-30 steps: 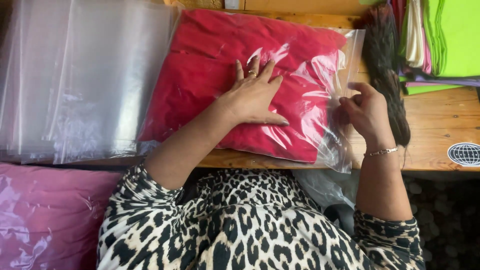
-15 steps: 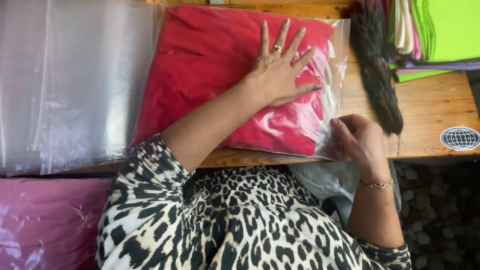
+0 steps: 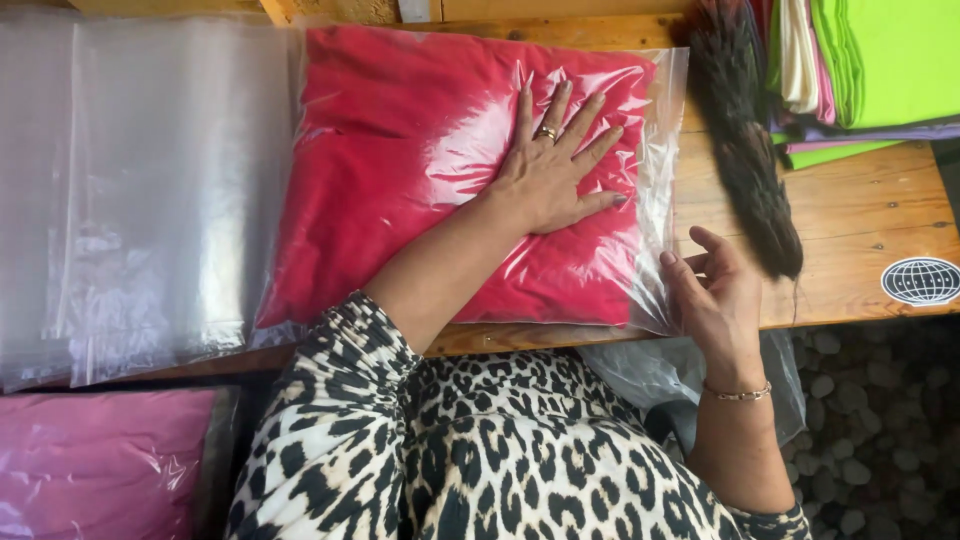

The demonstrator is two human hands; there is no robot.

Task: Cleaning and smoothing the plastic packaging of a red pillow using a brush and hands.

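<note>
Left hand (image 3: 548, 175) flat on bagged red cloth (image 3: 420, 170), fingers spread. Right hand (image 3: 715, 295) at bag's edge on worktop (image 3: 860, 215), fingers loosely open, gripping nothing

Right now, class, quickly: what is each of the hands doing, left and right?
Left hand: open, pressed flat on the bagged red cloth.
Right hand: open, fingers loosely curled at the clear bag's edge, holding nothing.

red folded garment in clear plastic bag (image 3: 420, 180), flat on wooden table (image 3: 860, 220)
</note>
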